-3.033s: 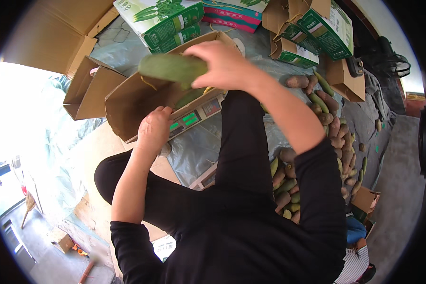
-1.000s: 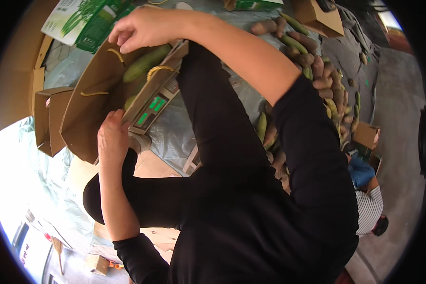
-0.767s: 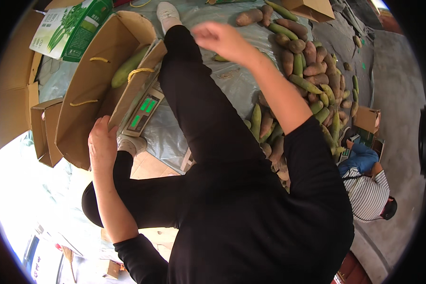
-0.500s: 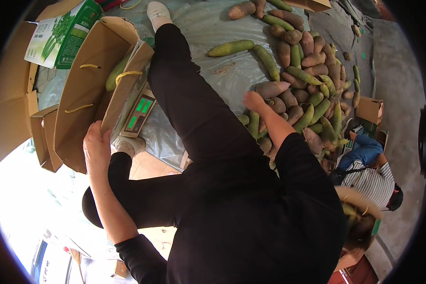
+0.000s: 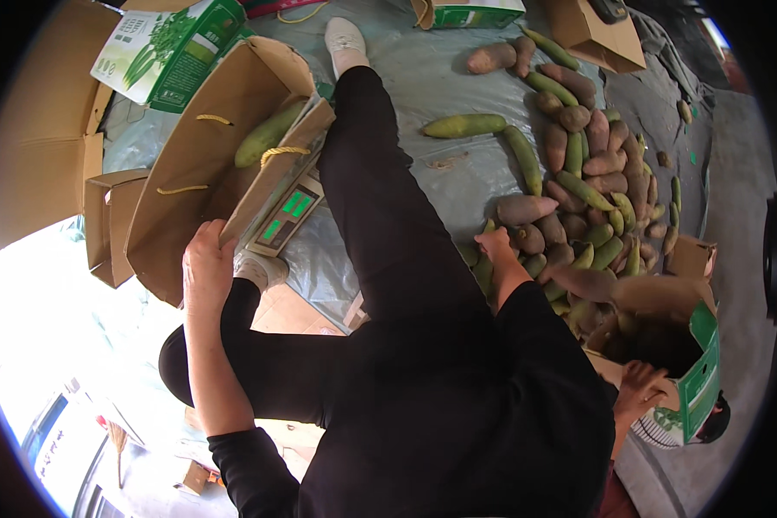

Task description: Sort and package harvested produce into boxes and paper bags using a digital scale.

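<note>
My left hand [image 5: 207, 262] grips the near edge of an open cardboard box [image 5: 177, 207] with yellow rope handles. Inside the box lies a long green radish [image 5: 269, 135]. The box rests at a scale with a lit green display [image 5: 287, 215]. On my right, my right hand [image 5: 497, 248] is closed around the upper part of a green radish [image 5: 483, 274] at the near left edge of a heap. My fingers partly hide this radish. Around it lie more green radishes and reddish-brown, root-like vegetables [image 5: 527, 209].
A green-and-white printed box [image 5: 168, 53] stands beyond my box. At lower right, another person's hand [image 5: 641, 388] is at an open box with a green side [image 5: 702, 354], beside the heap. More cardboard boxes [image 5: 591, 34] stand at the far right. Plastic sheeting [image 5: 406, 78] covers the floor.
My right hand has come down from above the heap onto a green radish. The other person's open box has moved up beside the heap. My view has shifted; my left hand keeps its grip.
</note>
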`<state>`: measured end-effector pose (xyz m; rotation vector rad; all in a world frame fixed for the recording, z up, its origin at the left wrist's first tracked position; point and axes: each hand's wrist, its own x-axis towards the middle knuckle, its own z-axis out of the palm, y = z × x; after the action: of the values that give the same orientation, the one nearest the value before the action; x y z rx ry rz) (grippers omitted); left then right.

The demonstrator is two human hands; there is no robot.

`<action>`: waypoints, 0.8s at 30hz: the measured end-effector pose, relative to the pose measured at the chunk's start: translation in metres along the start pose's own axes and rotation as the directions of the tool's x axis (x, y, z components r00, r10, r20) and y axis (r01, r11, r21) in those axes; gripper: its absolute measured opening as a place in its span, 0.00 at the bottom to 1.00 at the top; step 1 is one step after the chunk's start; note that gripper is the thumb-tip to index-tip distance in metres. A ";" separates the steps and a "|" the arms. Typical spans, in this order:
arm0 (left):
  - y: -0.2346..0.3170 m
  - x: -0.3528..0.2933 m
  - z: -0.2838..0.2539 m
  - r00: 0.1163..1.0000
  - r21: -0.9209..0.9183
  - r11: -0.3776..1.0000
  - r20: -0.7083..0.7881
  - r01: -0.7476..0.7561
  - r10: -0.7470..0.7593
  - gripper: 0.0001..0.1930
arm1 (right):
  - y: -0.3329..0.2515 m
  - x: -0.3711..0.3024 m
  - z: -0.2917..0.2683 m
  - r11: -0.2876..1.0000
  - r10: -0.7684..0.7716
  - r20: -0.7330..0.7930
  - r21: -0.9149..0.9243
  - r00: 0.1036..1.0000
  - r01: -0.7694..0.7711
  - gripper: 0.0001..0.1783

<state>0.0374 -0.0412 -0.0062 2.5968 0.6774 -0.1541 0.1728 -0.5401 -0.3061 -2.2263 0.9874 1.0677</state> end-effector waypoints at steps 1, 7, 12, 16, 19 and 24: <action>0.000 -0.002 -0.001 1.000 -0.003 1.000 -0.013 -0.004 0.004 0.11 | -0.008 -0.003 0.004 1.000 -0.012 0.012 -0.009 1.000 0.013 0.41; 0.001 -0.003 -0.007 0.997 0.046 0.996 0.025 0.070 -0.071 0.11 | -0.041 -0.009 0.023 0.750 -0.304 0.116 -0.583 0.946 0.313 0.35; 0.003 0.005 -0.001 0.999 0.017 0.999 0.040 0.036 -0.037 0.10 | -0.047 -0.001 0.043 0.711 -0.417 0.032 -0.612 0.909 0.347 0.30; -0.009 -0.017 -0.015 0.992 0.056 0.991 0.030 0.124 -0.126 0.08 | -0.081 -0.035 0.057 0.400 -0.393 0.339 -0.774 0.854 0.491 0.31; -0.006 -0.014 -0.015 0.994 0.054 0.993 0.026 0.102 -0.103 0.07 | -0.030 0.031 0.046 0.313 -0.388 0.381 -0.802 0.839 0.509 0.31; -0.010 -0.004 0.002 0.996 0.059 0.998 0.073 0.037 -0.041 0.09 | -0.003 0.066 0.062 0.903 -0.372 0.098 -0.191 0.923 0.385 0.21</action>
<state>0.0290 -0.0358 -0.0116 2.6192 0.7070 -0.2848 0.1758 -0.5233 -0.3952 -2.4032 0.4011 1.0850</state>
